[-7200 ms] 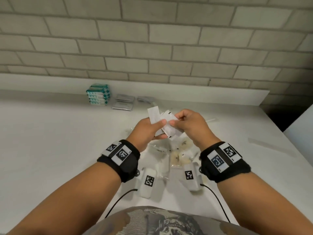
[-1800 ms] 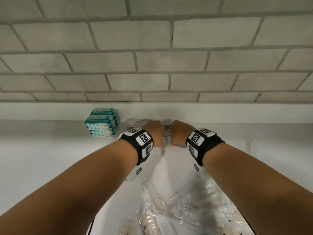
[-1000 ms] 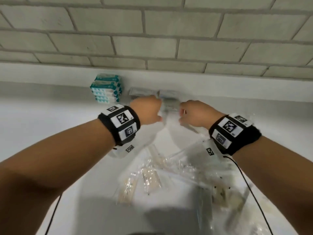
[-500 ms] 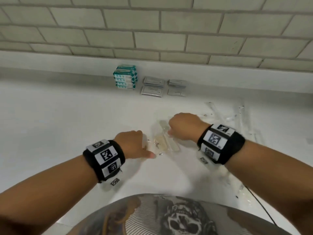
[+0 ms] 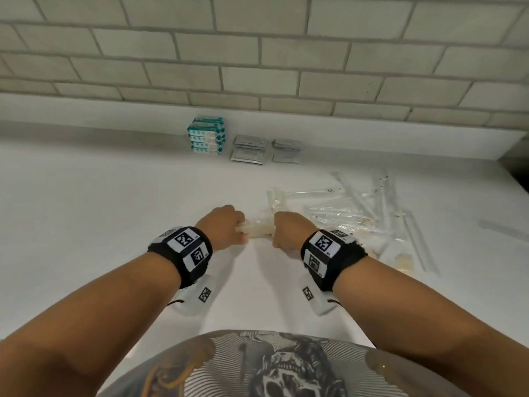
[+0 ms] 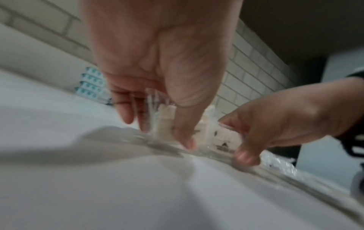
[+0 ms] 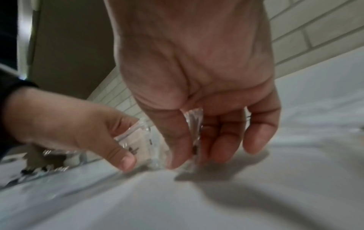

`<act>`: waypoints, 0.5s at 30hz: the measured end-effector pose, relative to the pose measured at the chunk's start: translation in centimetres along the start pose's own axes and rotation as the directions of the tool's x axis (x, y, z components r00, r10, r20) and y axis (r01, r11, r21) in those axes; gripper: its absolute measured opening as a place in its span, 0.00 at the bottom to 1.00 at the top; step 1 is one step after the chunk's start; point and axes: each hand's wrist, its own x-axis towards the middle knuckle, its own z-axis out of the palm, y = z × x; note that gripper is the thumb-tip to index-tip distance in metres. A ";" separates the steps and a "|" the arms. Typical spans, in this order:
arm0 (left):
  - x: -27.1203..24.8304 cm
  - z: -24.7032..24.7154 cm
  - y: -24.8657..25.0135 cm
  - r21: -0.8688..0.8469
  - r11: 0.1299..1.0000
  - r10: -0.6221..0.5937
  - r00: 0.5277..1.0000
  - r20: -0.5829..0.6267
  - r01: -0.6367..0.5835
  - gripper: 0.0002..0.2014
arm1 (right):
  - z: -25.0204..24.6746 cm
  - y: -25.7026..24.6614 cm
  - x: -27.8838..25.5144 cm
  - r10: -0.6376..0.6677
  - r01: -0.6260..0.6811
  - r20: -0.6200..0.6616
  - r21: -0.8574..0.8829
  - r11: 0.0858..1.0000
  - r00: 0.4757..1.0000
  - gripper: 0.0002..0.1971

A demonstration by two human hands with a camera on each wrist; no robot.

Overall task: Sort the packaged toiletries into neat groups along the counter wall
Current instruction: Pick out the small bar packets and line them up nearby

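Two-handed, pinching clear packets (image 5: 259, 229) upright on white counter (image 5: 114, 210): left hand (image 5: 221, 227) and right hand (image 5: 287, 232) gripping opposite ends, fingertips hiding edges; contents blurring beyond recognition in wrist views.

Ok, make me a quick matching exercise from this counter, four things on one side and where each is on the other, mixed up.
Things:
1. teal boxes
2. grey sachets
3. cream packets in clear wrap
4. long clear sleeves

Places:
A. gripped between left hand and right hand
B. loose, right of the hands
C. stacked at the wall, leftmost
D. flat, right of the stack

Pairs: 1-C, 2-D, 3-A, 4-B
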 end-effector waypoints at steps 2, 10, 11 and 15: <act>0.7 0.0 0.6 -0.021 0.992 0.126 0.991 -0.038 -0.127 0.20 | -1.0 1.7 -1.0 0.031 -0.032 0.007 0.086 0.996 0.999 0.20; 2.6 0.7 3.8 0.075 0.963 0.257 0.966 0.041 -0.259 0.26 | -5.6 12.0 -5.6 0.274 -0.279 0.051 0.208 0.938 0.960 0.24; 2.5 0.9 4.2 0.093 0.960 0.262 0.965 0.024 -0.263 0.22 | -5.8 12.8 -6.0 0.287 -0.286 0.032 0.227 0.931 0.958 0.24; 2.4 1.2 5.3 0.165 0.950 0.270 0.963 -0.016 -0.263 0.16 | -6.3 14.5 -7.4 0.281 -0.273 -0.001 0.230 0.934 0.960 0.10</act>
